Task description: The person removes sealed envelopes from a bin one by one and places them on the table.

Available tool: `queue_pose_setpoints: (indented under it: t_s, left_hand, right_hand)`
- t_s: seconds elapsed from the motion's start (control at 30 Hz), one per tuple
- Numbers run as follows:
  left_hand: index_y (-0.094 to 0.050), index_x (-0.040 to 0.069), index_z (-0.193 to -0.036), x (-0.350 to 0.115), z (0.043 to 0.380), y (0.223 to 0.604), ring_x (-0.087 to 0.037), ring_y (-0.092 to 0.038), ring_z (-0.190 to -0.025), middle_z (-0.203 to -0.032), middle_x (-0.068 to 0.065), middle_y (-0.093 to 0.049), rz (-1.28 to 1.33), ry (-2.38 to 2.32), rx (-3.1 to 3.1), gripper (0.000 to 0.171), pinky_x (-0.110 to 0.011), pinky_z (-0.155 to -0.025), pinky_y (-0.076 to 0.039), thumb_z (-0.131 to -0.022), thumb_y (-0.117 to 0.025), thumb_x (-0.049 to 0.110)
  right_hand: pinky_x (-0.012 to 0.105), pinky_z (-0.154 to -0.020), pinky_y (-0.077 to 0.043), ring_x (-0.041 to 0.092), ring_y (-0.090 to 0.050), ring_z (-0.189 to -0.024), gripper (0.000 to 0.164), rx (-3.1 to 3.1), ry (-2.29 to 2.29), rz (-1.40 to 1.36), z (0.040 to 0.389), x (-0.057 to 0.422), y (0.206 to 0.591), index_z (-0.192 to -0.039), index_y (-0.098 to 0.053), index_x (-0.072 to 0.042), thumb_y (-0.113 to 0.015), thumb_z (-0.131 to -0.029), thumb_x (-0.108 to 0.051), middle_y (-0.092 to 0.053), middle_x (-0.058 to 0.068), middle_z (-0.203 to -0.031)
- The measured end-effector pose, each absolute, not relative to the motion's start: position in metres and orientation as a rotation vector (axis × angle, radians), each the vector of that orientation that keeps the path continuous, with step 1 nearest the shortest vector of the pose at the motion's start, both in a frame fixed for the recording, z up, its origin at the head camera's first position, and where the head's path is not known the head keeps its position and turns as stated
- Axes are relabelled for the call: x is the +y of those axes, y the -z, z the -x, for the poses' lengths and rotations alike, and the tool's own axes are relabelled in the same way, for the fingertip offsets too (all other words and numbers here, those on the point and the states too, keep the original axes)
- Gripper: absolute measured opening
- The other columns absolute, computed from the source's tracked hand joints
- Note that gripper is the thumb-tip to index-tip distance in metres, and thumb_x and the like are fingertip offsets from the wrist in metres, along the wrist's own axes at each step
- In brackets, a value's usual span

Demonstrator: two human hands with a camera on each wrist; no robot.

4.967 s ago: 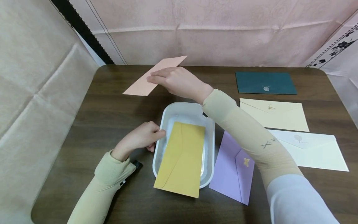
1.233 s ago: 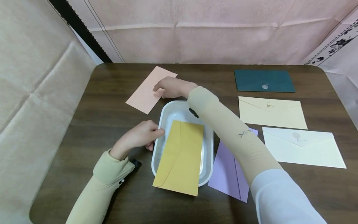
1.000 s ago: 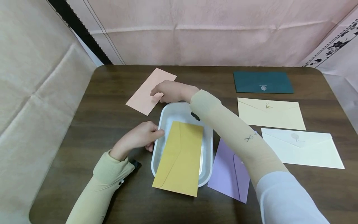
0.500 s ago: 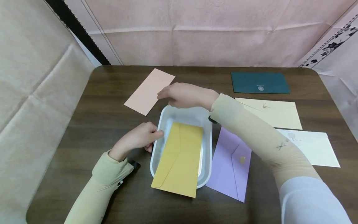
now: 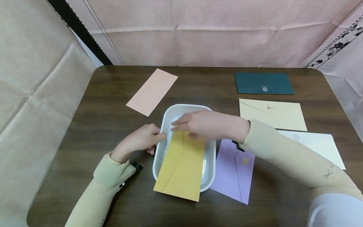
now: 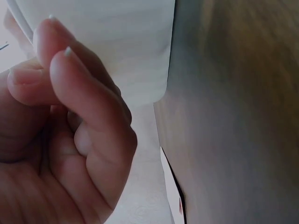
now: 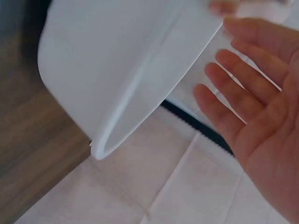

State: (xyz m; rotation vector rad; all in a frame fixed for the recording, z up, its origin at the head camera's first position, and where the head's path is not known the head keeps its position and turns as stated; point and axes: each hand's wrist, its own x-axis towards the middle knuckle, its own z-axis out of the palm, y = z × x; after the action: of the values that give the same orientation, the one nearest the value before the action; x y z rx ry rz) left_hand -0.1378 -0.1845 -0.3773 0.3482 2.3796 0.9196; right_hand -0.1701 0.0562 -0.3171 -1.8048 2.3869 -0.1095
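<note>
My left hand (image 5: 141,138) pinches the left rim of a white plastic tray (image 5: 210,170). In the left wrist view the thumb and curled fingers (image 6: 88,93) meet at the rim of the tray (image 6: 126,42). A yellow envelope (image 5: 181,167) lies in the tray, its near end reaching over the front rim. Above the envelope's far end hovers my right hand (image 5: 208,124); its fingers are loosely extended and hold nothing, as the right wrist view also shows beside the tray wall (image 7: 103,60). A pink envelope (image 5: 152,92) lies flat at the table's back left.
Right of the tray lies a purple envelope (image 5: 232,176), partly under my right wrist. Farther right are a dark green envelope (image 5: 263,82), a cream envelope (image 5: 272,115) and a white envelope (image 5: 317,148), the last partly hidden by my right forearm. All rest on the wooden table (image 5: 113,119).
The pink envelope, earlier tilted in my right hand, was laid flat and let go. My right hand has moved back toward me and right, over the tray. My left hand stays on the rim.
</note>
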Motion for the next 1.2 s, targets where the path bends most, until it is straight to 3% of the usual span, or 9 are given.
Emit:
queue_pose_setpoints:
  t_s: [0.1,0.37,0.63,0.97,1.2]
  left_hand:
    - [-0.054,0.006,-0.056,-0.183,0.138,0.377,-0.019,-0.055,-0.042,-0.045,-0.006,-0.053,-0.344,-0.914,2.375,0.039,-0.032,-0.051,-0.048,-0.09,-0.046,0.024]
    - [-0.052,0.006,-0.055,-0.185,0.137,0.377,-0.019,-0.056,-0.042,-0.045,-0.006,-0.053,-0.341,-0.908,2.371,0.038,-0.032,-0.051,-0.048,-0.089,-0.045,0.023]
    - [-0.053,0.006,-0.056,-0.184,0.136,0.378,-0.019,-0.055,-0.042,-0.045,-0.005,-0.053,-0.352,-0.897,2.377,0.039,-0.031,-0.051,-0.048,-0.09,-0.046,0.023]
    - [-0.053,0.006,-0.055,-0.186,0.134,0.376,-0.019,-0.055,-0.041,-0.045,-0.005,-0.053,-0.341,-0.887,2.375,0.04,-0.032,-0.05,-0.048,-0.09,-0.046,0.024]
    - [-0.054,0.006,-0.056,-0.184,0.135,0.376,-0.018,-0.055,-0.041,-0.045,-0.004,-0.053,-0.366,-0.887,2.372,0.038,-0.031,-0.049,-0.048,-0.09,-0.045,0.022]
  right_hand:
    - [0.034,-0.092,-0.044,0.019,-0.051,-0.12,0.058,2.327,0.092,1.759,0.152,0.065,0.319,-0.135,-0.056,-0.014,-0.063,-0.078,-0.002,-0.053,0.003,-0.135]
    - [0.035,-0.101,-0.036,0.02,-0.042,-0.129,0.061,2.249,0.003,1.566,0.131,0.066,0.329,-0.14,-0.051,-0.021,-0.063,-0.082,-0.007,-0.047,0.003,-0.141]
    - [0.035,-0.102,-0.035,0.022,-0.042,-0.129,0.061,2.23,0.015,1.675,0.121,0.065,0.336,-0.139,-0.051,-0.021,-0.065,-0.081,-0.009,-0.046,0.004,-0.141]
    - [0.04,-0.102,-0.035,0.025,-0.032,-0.135,0.084,2.252,0.038,1.631,0.109,0.065,0.349,-0.149,-0.036,-0.028,-0.071,-0.074,-0.013,-0.031,0.002,-0.152]
    - [0.037,-0.1,-0.037,0.028,-0.037,-0.132,0.083,2.308,0.092,1.727,0.105,0.068,0.363,-0.149,-0.036,-0.025,-0.069,-0.075,-0.01,-0.033,0.005,-0.15]
